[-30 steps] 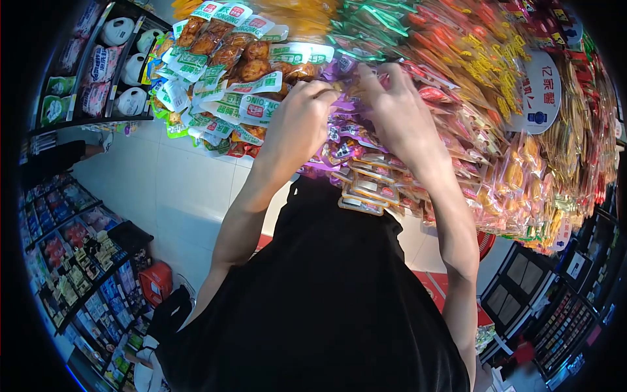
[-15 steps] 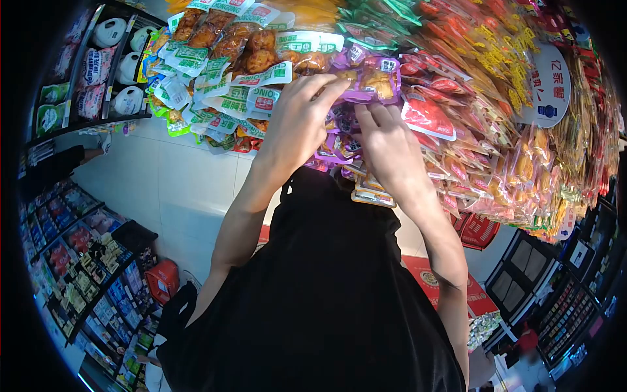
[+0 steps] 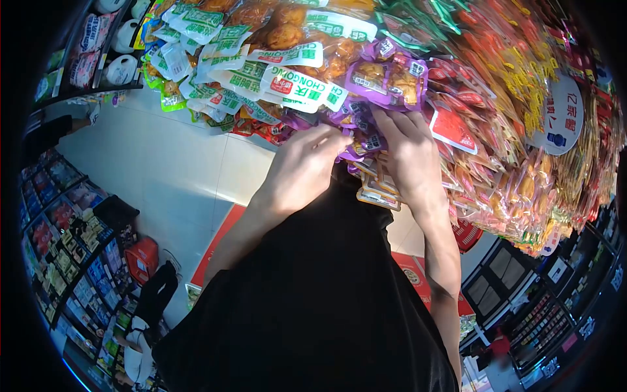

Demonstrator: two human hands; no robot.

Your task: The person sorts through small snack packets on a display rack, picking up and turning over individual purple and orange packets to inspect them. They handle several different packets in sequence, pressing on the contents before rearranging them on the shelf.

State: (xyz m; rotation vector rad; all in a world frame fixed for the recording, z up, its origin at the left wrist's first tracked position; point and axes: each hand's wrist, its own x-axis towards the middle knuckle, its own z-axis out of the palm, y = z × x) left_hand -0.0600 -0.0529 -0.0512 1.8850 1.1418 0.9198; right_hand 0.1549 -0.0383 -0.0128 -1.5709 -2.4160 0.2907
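Note:
Purple snack packets with clear windows lie in a heap in front of me; one large purple snack packet on top shows brown food inside. My left hand is closed, its thumb and fingers pinching the edge of a lower purple packet. At the lower edge of the top packets is my right hand, with bent fingers pressed against the purple wrapping; its thumb is hidden. Left of the heap lie clear packets with green-and-white labels. Red snack packets lean on the right.
More hanging or stacked packets fill the right side, with a white oval sign among them. Shelves and a red basket stand at the left. Another person is at lower left. Red boxes stand near my body.
My left hand has drawn back from the top purple packet to the lower ones nearer my body. My right hand stays at the packets' lower edge. The view has shifted slightly.

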